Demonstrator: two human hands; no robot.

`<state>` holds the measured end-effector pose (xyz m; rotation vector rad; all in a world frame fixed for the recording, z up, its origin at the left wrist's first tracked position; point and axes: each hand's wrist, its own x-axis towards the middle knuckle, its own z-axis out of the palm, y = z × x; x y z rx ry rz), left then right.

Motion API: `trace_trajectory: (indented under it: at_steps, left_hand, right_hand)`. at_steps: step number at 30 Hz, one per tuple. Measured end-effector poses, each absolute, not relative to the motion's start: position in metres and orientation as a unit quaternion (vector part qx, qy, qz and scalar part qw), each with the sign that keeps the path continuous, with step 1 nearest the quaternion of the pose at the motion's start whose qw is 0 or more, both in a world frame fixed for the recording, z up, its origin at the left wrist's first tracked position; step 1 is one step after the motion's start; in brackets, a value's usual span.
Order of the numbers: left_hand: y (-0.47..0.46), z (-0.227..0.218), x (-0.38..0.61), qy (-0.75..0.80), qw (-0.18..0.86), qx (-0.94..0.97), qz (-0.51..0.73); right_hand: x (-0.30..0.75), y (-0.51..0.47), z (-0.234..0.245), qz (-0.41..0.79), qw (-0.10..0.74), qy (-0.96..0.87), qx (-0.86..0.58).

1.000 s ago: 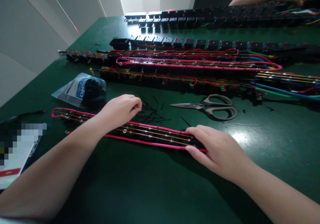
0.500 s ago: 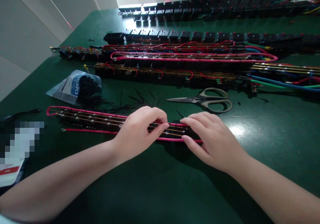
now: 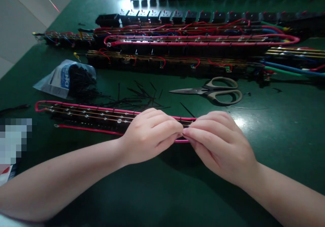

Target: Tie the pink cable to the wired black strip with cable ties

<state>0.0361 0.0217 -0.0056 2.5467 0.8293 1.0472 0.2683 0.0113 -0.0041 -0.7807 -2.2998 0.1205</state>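
**Two hands meet on a wired socket strip**

Where the near strip of sockets ends on the green counter [image 3: 279,118], we see both of the person's hands closed together over it. The strip [image 3: 86,117] is long and narrow, a black row of socket backs lying face down, with thin bare brass rails along its length and a pink wire looped round its outline. It runs from the left of the view to the middle, just in front of the person.

The left hand [image 3: 149,137] curls down over the strip's right end, fingers bent and pinched. The right hand [image 3: 218,142] mirrors it, its fingertips touching those of the left. Both are narrowed to a pinch, but what lies between the fingertips is hidden; we cannot tell whether it is the pink wire or something smaller.

We judge the strip light and fairly stiff along its black body, while the wire is soft and the brass rails thin enough to bend. The plastic body looks the safer place to hold.

Behind the hands lie scattered black cable ties [image 3: 142,96], a plastic bag of more ties [image 3: 68,81], grey-handled scissors [image 3: 213,91], and further wired strips [image 3: 177,51] in rows.
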Motion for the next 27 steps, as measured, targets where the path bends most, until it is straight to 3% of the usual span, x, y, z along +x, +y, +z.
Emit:
trace_trajectory:
  at_steps: [11, 27]
  left_hand:
    - [0.0279, -0.0045, 0.0312, 0.263, 0.185, 0.876, 0.36]
    - [0.0274, -0.0068, 0.0314, 0.258, 0.163, 0.884, 0.353]
  right_hand:
    - [0.2775, 0.0124, -0.007, 0.1, 0.362, -0.876, -0.303]
    - [0.2729, 0.0139, -0.0007, 0.176, 0.358, -0.863, -0.31]
